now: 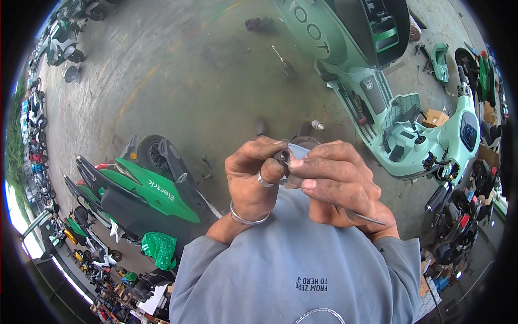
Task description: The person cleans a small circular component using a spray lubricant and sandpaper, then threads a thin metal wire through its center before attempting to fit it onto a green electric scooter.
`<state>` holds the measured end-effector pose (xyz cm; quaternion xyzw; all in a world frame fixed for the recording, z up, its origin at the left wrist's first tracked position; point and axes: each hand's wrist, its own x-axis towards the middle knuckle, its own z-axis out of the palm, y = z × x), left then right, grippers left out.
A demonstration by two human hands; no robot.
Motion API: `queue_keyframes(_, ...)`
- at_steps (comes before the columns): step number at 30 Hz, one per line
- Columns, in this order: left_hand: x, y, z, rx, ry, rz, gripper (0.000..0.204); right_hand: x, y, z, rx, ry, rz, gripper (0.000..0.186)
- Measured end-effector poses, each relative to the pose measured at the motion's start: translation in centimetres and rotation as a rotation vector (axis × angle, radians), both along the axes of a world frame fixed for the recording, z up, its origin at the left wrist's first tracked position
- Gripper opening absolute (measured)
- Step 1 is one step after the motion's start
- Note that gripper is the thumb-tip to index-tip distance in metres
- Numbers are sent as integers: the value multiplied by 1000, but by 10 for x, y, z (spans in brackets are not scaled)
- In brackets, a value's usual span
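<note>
Both hands meet in front of my grey shirt. My left hand (249, 186) pinches a small dark cylindrical part (282, 156) with a round hollow end between thumb and fingers. Fingertips of my right hand (342, 186) press against the same part from the other side. A thin pointed metal rod (368, 218) sticks out below the right palm, tucked under the curled fingers; its other end is hidden. My fingers cover much of the small part, so its exact kind is unclear.
A mint-green scooter (372, 97) with its floor opened up stands at the right. To the left is a green and black motorbike (145, 189). On the concrete lie a screwdriver-like tool (284, 62), a small can (318, 125) and a dark cloth (259, 24).
</note>
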<state>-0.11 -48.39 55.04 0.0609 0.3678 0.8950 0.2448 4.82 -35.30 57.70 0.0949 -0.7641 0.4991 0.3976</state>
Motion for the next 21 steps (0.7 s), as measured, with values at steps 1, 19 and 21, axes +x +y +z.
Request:
queue_keyframes(1,0,0,0,-2,2,-1,24,-2,1,-4,35,44,-5,15)
queue_keyframes(19,-6,3,3,57,-13,-11,18,-5,2,-2,44,49,3,19)
queue_keyframes(21,-7,4,4,39,-23,-16,20,-3,5,3,25,20,2,24)
